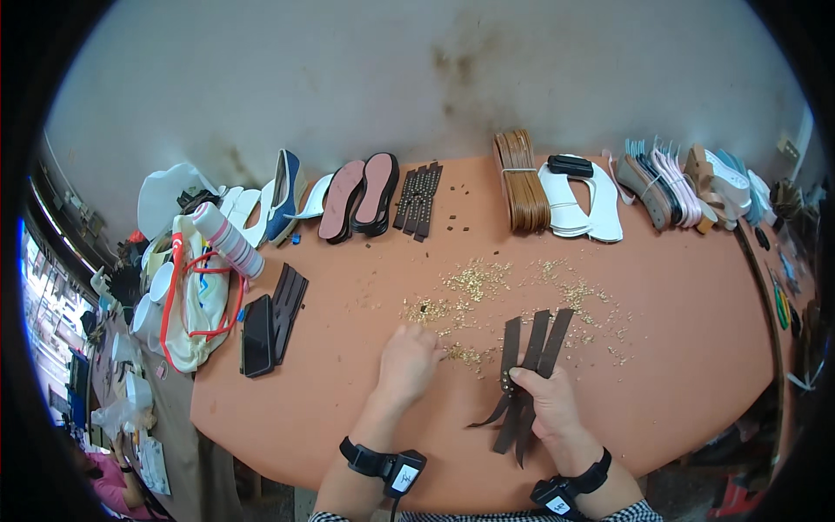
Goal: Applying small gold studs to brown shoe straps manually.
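Observation:
My right hand (550,396) grips a dark brown strappy shoe upper (541,335), thumb on top where its strips cross. Its three upper strips fan away from me, and the other ends hang below the hand. A few small shiny studs show on it beside the thumb. My left hand (407,361) rests low over the table at the near edge of scattered small gold studs (470,355). Its fingers are curled with the tips together; whatever they hold is too small to make out.
More gold studs (478,278) spread across the orange-brown table (348,435). At left lie a black phone (257,337), dark strips (289,300) and a cloth bag (198,304). Along the wall stand pink-topped soles (376,196), a studded upper (417,202), a brown bundle (522,184) and white shoe-shaped pieces (565,209).

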A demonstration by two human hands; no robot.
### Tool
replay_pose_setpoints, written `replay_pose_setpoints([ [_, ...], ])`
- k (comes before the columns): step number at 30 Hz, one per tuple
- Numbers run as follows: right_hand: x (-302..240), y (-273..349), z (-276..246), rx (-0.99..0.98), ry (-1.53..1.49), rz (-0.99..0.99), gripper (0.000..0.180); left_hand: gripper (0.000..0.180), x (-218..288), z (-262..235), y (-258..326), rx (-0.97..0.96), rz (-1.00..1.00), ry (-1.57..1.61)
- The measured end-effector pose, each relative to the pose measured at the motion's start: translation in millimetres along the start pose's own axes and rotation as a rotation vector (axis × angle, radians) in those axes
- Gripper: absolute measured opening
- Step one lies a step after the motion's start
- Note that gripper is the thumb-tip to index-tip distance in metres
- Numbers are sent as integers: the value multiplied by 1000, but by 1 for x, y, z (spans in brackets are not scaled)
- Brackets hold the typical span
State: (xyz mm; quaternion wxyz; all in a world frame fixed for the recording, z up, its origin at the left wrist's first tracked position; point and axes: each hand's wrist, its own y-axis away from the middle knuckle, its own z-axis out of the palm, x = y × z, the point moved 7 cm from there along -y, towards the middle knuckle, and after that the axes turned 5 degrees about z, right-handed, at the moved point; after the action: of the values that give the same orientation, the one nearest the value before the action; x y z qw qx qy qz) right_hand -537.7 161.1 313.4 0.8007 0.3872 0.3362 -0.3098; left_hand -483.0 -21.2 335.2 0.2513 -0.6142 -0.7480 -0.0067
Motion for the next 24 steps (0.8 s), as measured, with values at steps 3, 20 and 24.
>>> replay_pose_setpoints([
  [3, 0, -1, 0, -13, -10, 35, 8, 12, 4, 3, 3, -15, 50, -79],
  [20, 7, -6, -2, -44, -26, 110, 6, 3, -45, 7, 15, 219, -321, 689],
  [24, 9, -7, -1, -64, -29, 123, 7, 1, -41, 4, 14, 219, -389, 752],
])
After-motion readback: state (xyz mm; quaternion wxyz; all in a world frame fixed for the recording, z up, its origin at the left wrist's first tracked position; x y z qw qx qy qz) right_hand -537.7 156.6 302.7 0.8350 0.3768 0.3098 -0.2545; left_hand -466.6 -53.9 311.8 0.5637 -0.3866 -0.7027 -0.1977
